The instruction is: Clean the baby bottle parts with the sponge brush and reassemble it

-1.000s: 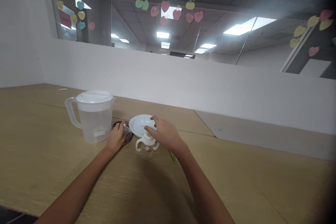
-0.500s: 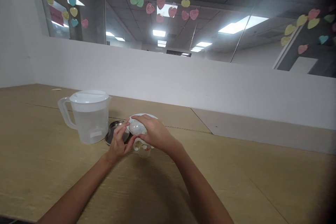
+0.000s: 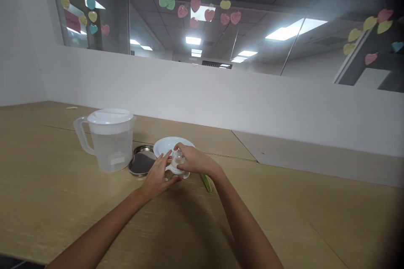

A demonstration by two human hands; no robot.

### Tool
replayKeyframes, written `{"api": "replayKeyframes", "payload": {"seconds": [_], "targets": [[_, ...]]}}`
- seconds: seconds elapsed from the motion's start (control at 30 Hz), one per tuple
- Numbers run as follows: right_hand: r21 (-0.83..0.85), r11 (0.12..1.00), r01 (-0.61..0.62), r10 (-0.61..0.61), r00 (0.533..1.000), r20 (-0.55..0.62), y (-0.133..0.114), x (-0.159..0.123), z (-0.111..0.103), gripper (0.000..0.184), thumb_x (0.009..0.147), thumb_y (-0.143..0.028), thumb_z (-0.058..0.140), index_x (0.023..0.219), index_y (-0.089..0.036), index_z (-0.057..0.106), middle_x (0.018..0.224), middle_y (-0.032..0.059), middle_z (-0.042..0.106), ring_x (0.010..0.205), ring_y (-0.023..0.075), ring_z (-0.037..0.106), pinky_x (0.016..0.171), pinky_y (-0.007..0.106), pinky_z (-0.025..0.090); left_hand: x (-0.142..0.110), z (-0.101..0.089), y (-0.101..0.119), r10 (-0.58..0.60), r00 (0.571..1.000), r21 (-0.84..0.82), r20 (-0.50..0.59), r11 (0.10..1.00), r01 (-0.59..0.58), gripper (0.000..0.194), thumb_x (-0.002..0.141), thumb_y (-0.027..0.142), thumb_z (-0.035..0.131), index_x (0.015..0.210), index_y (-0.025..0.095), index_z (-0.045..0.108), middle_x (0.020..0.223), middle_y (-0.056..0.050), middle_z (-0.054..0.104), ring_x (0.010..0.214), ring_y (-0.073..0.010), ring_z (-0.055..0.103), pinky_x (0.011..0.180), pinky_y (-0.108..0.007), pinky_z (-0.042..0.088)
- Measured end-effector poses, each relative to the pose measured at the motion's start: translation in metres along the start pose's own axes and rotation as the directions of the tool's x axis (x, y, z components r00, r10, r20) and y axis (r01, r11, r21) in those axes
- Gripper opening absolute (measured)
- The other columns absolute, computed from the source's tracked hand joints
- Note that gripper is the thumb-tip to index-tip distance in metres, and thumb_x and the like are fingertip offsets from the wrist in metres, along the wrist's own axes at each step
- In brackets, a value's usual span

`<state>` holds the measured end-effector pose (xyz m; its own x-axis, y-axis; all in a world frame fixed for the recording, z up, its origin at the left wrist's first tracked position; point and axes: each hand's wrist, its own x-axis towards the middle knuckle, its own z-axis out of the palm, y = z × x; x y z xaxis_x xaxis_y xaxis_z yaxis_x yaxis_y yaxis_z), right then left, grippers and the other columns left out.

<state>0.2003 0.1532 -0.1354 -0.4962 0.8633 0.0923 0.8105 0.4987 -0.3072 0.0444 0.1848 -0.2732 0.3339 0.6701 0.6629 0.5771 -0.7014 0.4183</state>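
Note:
A small clear baby bottle (image 3: 172, 174) with a white collar and white side handles stands upright on the table in front of me. My left hand (image 3: 158, 175) is round its left side, thumb across the front and fingers behind. On top of the bottle sits a clear domed cap (image 3: 178, 156), gripped from the right by the thumb and fingers of my right hand (image 3: 196, 160). Whether the cap is fully seated I cannot tell. Fingers hide part of the bottle and its collar.
Behind the hands is a pale blue-white bowl (image 3: 162, 145). A kidney-shaped metal tray (image 3: 142, 162) lies left of it, beside a lidded clear plastic jug (image 3: 112, 147). A green strip-like object (image 3: 206, 183) shows under my right wrist. A white wall (image 3: 189, 92) stands behind the table.
Both hands have shifted right, and the domed cap has moved from between them onto the bottle's top. My left hand has gone to the bottle's side. The green object and more of the bowl show.

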Motion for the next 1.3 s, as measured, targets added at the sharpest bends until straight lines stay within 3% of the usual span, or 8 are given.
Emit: {"api": "replayKeyframes", "payload": {"seconds": [0.13, 0.33, 0.8, 1.0, 1.17, 1.3], "targets": [[0.016, 1.000, -0.002, 0.001, 0.999, 0.040, 0.005, 0.002, 0.002, 0.048, 0.070, -0.023, 0.057, 0.116, -0.017, 0.042, 0.105, 0.0077, 0.057, 0.085, 0.0153, 0.054, 0.064, 0.020, 0.037, 0.001, -0.003, 0.004, -0.027, 1.000, -0.006, -0.008, 1.000, 0.027, 0.084, 0.072, 0.053, 0.059, 0.138, 0.017, 0.021, 0.123, -0.015, 0.053, 0.120, -0.0277, 0.045, 0.099, -0.046, 0.036], [-0.020, 1.000, -0.022, 0.022, 1.000, 0.015, 0.007, 0.008, 0.010, 0.055, 0.063, -0.018, 0.063, 0.114, -0.018, 0.040, 0.100, 0.0058, 0.058, 0.083, 0.0146, 0.053, 0.061, 0.019, 0.035, 0.003, -0.007, 0.008, 0.030, 0.999, 0.019, -0.013, 0.999, -0.030, 0.060, 0.074, 0.051, 0.057, 0.124, 0.021, 0.044, 0.118, -0.010, 0.057, 0.114, -0.0269, 0.048, 0.097, -0.043, 0.038], [-0.116, 0.989, -0.089, 0.087, 0.996, -0.017, 0.007, 0.017, 0.009, 0.066, 0.048, -0.028, 0.077, 0.105, -0.017, 0.047, 0.093, 0.0041, 0.059, 0.082, 0.0168, 0.055, 0.055, 0.019, 0.033, 0.006, -0.008, 0.009, 0.020, 1.000, -0.021, 0.015, 1.000, -0.020, 0.049, 0.075, 0.052, 0.056, 0.113, 0.022, 0.050, 0.111, -0.007, 0.058, 0.108, -0.0254, 0.048, 0.092, -0.041, 0.039], [-0.064, 0.993, -0.103, 0.099, 0.994, -0.054, 0.012, 0.013, 0.013, 0.067, 0.049, -0.032, 0.077, 0.106, -0.019, 0.045, 0.089, 0.0025, 0.059, 0.077, 0.0152, 0.054, 0.055, 0.020, 0.032, 0.006, -0.007, 0.010, 0.003, 1.000, 0.005, 0.016, 1.000, -0.003, 0.044, 0.073, 0.054, 0.057, 0.101, 0.020, 0.055, 0.099, -0.006, 0.060, 0.100, -0.0239, 0.051, 0.089, -0.039, 0.040], [-0.140, 0.975, -0.173, 0.166, 0.984, -0.059, 0.001, 0.012, 0.011, 0.064, 0.049, -0.042, 0.077, 0.100, -0.016, 0.047, 0.088, 0.0052, 0.060, 0.078, 0.0177, 0.055, 0.057, 0.022, 0.033, 0.007, -0.008, 0.011, -0.011, 1.000, -0.005, 0.022, 1.000, 0.011, 0.040, 0.072, 0.054, 0.059, 0.092, 0.020, 0.057, 0.098, -0.005, 0.061, 0.099, -0.0227, 0.051, 0.087, -0.037, 0.040], [-0.185, 0.959, -0.215, 0.219, 0.976, -0.001, -0.004, 0.008, 0.004, 0.052, 0.067, -0.055, 0.062, 0.096, -0.013, 0.053, 0.092, 0.0117, 0.062, 0.082, 0.0220, 0.057, 0.063, 0.025, 0.036, 0.007, -0.007, 0.008, 0.001, 1.000, 0.003, 0.012, 1.000, -0.001, 0.041, 0.070, 0.054, 0.060, 0.092, 0.020, 0.058, 0.097, -0.005, 0.062, 0.098, -0.0225, 0.051, 0.088, -0.037, 0.040]]}}
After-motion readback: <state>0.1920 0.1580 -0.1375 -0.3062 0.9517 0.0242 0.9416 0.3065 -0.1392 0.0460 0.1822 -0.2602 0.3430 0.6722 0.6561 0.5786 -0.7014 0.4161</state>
